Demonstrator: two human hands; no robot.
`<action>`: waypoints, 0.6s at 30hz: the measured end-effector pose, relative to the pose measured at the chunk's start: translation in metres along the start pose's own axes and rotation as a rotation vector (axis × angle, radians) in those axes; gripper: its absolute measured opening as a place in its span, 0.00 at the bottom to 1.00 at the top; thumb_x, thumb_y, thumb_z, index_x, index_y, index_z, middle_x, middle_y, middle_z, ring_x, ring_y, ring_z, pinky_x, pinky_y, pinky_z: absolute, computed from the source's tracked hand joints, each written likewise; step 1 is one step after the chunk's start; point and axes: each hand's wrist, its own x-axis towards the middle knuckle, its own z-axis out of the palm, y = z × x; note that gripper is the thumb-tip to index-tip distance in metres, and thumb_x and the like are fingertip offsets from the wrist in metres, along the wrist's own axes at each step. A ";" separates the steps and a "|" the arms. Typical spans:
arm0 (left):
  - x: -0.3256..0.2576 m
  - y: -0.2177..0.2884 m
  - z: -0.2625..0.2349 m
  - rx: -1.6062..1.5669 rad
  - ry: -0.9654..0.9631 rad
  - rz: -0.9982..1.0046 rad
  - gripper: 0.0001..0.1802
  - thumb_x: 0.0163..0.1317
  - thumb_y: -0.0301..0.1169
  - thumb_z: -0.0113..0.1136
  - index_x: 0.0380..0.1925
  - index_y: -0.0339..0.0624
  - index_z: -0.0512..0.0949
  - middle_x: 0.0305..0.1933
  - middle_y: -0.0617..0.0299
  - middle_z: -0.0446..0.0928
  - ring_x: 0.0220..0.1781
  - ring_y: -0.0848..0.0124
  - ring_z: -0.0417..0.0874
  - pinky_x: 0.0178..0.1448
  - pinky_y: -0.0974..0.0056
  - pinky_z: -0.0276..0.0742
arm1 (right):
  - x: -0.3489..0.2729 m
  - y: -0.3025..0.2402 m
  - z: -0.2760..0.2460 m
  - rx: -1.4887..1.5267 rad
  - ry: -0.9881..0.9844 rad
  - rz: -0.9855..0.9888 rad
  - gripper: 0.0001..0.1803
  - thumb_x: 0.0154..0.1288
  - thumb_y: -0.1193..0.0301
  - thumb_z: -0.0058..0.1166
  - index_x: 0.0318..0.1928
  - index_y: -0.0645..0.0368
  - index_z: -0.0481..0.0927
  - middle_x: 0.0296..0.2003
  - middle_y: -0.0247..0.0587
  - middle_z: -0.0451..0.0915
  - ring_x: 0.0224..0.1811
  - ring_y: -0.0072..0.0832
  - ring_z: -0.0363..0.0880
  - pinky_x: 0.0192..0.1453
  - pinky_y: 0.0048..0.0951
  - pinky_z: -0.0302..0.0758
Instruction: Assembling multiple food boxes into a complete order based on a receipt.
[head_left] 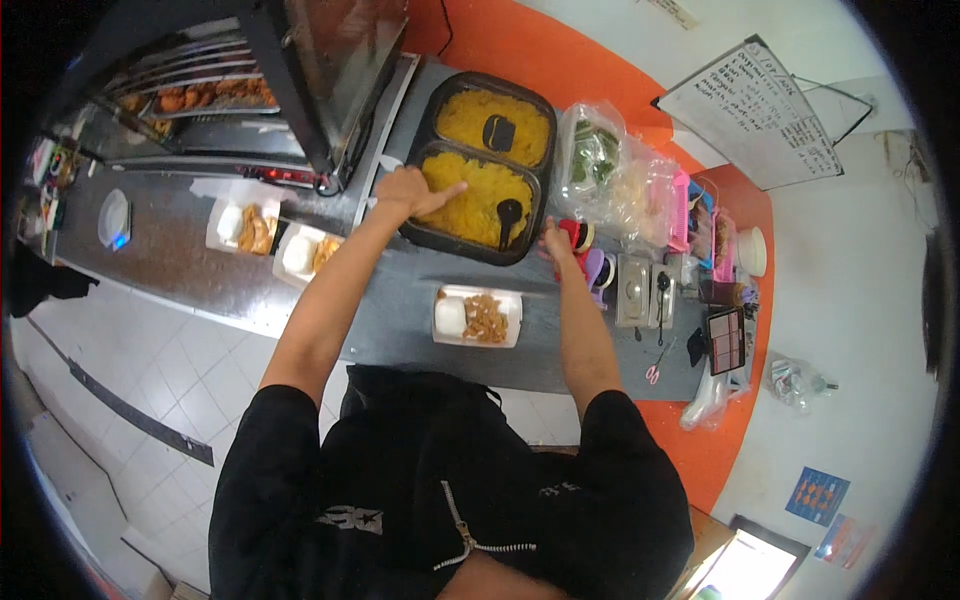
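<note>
Filling the counter's (390,310) far middle, a black tray (455,246) holds yellow food (480,205). Nearer, a white box (514,315) stands open. The left hand (405,193) spreads over the tray's left side; the right hand (555,243) curls beside its right edge, grip unclear. The box's white mound (450,318) and brown pieces (486,318) are in; closing seems left.

From my distant post, I reach forward with a bare left forearm (335,295) slanting inward from a short black fabric sleeve (265,440), and a bare right forearm (587,330) leaning in from the opposite side. My bare left hand (408,192) stretches 1 digit rightward; my bare right hand (556,241), lower in view, has fingers too small to read clearly.
</note>
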 end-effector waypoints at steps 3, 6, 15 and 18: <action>0.008 0.010 -0.005 0.003 -0.143 -0.012 0.66 0.42 0.87 0.41 0.49 0.27 0.81 0.54 0.41 0.80 0.58 0.53 0.82 0.57 0.55 0.79 | 0.020 0.012 -0.003 0.046 -0.009 0.038 0.33 0.74 0.43 0.40 0.57 0.61 0.74 0.50 0.44 0.76 0.53 0.42 0.76 0.51 0.47 0.77; 0.019 -0.012 0.011 0.006 -0.119 -0.008 0.69 0.40 0.87 0.42 0.49 0.21 0.78 0.55 0.34 0.78 0.56 0.48 0.82 0.58 0.52 0.79 | -0.011 -0.018 0.021 0.095 -0.042 0.090 0.39 0.70 0.35 0.36 0.61 0.56 0.73 0.54 0.48 0.76 0.52 0.44 0.77 0.52 0.47 0.75; 0.024 -0.029 -0.003 -0.099 -0.180 -0.006 0.66 0.43 0.85 0.45 0.49 0.21 0.78 0.53 0.30 0.77 0.57 0.48 0.81 0.59 0.53 0.78 | -0.059 -0.053 0.005 0.315 -0.156 -0.061 0.45 0.66 0.28 0.35 0.66 0.52 0.71 0.61 0.37 0.75 0.60 0.35 0.73 0.58 0.46 0.71; 0.018 -0.056 -0.004 -0.456 -0.151 0.070 0.58 0.50 0.79 0.49 0.54 0.29 0.78 0.56 0.36 0.78 0.58 0.46 0.80 0.63 0.55 0.74 | -0.093 -0.082 0.009 0.409 -0.091 -0.163 0.37 0.71 0.38 0.43 0.65 0.55 0.71 0.58 0.36 0.77 0.57 0.30 0.77 0.54 0.40 0.76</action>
